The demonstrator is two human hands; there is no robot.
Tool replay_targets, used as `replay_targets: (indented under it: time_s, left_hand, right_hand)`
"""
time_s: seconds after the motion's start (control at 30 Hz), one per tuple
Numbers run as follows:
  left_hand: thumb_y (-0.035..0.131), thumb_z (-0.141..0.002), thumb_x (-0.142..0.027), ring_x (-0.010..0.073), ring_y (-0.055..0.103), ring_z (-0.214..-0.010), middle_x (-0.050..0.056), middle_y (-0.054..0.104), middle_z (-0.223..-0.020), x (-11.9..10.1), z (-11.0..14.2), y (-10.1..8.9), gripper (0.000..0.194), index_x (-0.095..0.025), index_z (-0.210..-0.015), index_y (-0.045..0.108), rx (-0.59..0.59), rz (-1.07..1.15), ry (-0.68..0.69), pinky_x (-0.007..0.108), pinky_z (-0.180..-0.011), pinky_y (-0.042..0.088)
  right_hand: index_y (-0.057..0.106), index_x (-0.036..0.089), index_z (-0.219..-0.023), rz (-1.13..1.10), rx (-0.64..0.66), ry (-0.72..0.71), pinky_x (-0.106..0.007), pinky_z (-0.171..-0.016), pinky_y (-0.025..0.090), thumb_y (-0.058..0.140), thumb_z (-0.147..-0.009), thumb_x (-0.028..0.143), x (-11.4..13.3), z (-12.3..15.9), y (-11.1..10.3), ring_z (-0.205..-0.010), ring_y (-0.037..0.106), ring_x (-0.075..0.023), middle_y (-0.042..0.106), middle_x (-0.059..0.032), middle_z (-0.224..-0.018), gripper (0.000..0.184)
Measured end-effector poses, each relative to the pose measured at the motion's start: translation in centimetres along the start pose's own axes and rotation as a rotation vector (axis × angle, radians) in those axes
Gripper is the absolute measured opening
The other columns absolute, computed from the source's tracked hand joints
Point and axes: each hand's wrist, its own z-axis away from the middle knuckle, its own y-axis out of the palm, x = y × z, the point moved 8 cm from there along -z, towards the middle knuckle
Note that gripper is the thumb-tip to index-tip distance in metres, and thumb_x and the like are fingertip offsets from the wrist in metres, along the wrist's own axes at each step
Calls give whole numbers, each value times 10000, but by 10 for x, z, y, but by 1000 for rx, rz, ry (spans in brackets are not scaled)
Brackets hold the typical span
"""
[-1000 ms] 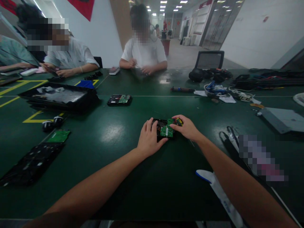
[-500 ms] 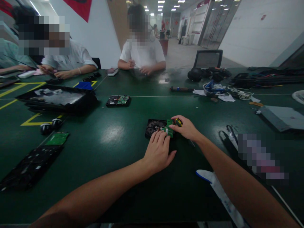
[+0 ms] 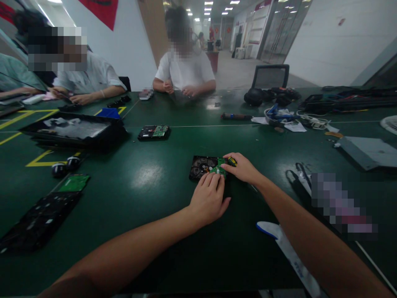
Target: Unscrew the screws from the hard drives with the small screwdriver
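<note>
A black hard drive (image 3: 201, 167) with a green circuit board (image 3: 217, 164) on its upper face lies on the green table. My left hand (image 3: 207, 198) rests at its near edge, fingers stretched over the board's near side and thumb spread away. At the drive's right end, my right hand (image 3: 243, 169) is closed around a screwdriver with a yellow and black handle (image 3: 232, 162); a thin shaft shows below the palm. The right thumb touches the board's right edge, or lies just over it. What the fingertips press on is partly hidden.
Another hard drive (image 3: 153, 132) lies farther back. At left are a black tray (image 3: 72, 128), two dark round objects (image 3: 66, 166) and a black casing (image 3: 40, 219) with a green board. A grey metal box (image 3: 369, 153) and cables (image 3: 313, 121) lie right. People sit opposite.
Both hands stay almost in place on the drive. The left fingers have shifted very slightly toward the right along the board's near edge.
</note>
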Motion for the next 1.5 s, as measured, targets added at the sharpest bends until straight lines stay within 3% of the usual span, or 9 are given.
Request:
replay_targets:
  time_s: [0.33, 0.43, 0.57, 0.63, 0.73, 0.87, 1.1, 1.27, 1.5]
  left_hand:
    - [551, -959, -439, 381, 545, -1292, 249, 591, -1350, -2, -3, -1, 611, -40, -1421, 518, -29, -7, 20, 511, -1098, 460]
    - [567, -970, -425, 364, 579, -1216, 213, 626, -1267, 0, -8, -4, 500, -74, -1326, 597, -46, -44, 3, 501, -1046, 489]
    - [612, -961, -449, 347, 597, -1126, 162, 645, -1151, 3, -14, -5, 378, -135, -1165, 663, -62, -91, -12, 501, -990, 504]
    - [638, -949, -452, 342, 589, -1124, 147, 637, -1134, 5, -16, -4, 351, -149, -1124, 664, -63, -99, -5, 495, -981, 503]
    - [633, -952, -458, 331, 573, -1113, 139, 619, -1138, 9, -17, -1, 347, -153, -1117, 652, -54, -84, -4, 483, -953, 507]
    - [582, -976, -463, 325, 547, -1111, 149, 596, -1201, 14, -19, 1, 477, -166, -1349, 574, -60, -57, -17, 487, -945, 505]
    - [569, -992, -418, 328, 532, -1205, 149, 591, -1332, 16, -19, 5, 465, -180, -1392, 570, -82, -14, -18, 482, -998, 493]
    - [586, -990, -397, 327, 543, -1207, 142, 621, -1337, 18, -20, 4, 414, -197, -1352, 608, -112, -3, -22, 499, -996, 489]
    - [541, -1018, -337, 304, 557, -1168, 118, 646, -1315, 23, -21, 6, 343, -226, -1330, 633, -135, -8, -10, 494, -968, 485]
  right_hand:
    - [712, 239, -1176, -32, 10, -12, -438, -1050, 477, 716, -880, 315, 11, 1, -1, -1126, 650, -249, 705, -82, -1205, 305]
    - [711, 244, -1169, -66, -12, 45, -385, -908, 544, 697, -893, 364, 11, 2, -5, -912, 706, -211, 733, -63, -1135, 301]
    - [710, 236, -1136, -128, -196, 292, -325, -672, 543, 555, -973, 462, -20, 4, -26, -547, 647, -157, 716, -4, -771, 319]
    - [712, 230, -1110, -122, -329, 335, -335, -691, 549, 513, -990, 488, -37, 6, -41, -585, 668, -174, 710, -12, -764, 347]
    - [725, 232, -1151, 61, -418, 273, -395, -834, 551, 503, -996, 395, -53, 4, -53, -833, 706, -227, 737, -65, -986, 316]
    - [743, 236, -1194, 269, -236, 107, -420, -964, 511, 458, -996, 223, -50, -5, -33, -1055, 655, -250, 688, -101, -1161, 347]
    - [631, 295, -1403, 382, -39, -40, -380, -893, 523, 512, -1022, 353, -18, -6, -9, -1097, 640, -255, 633, -84, -1298, 403]
    - [716, 266, -1255, 422, -22, -85, -378, -887, 512, 487, -1033, 299, -9, -8, -7, -1076, 639, -248, 662, -80, -1250, 321]
    - [720, 229, -1089, 491, -76, 15, -374, -768, 499, 473, -1037, 297, -22, -6, -17, -951, 653, -254, 675, -110, -1156, 261]
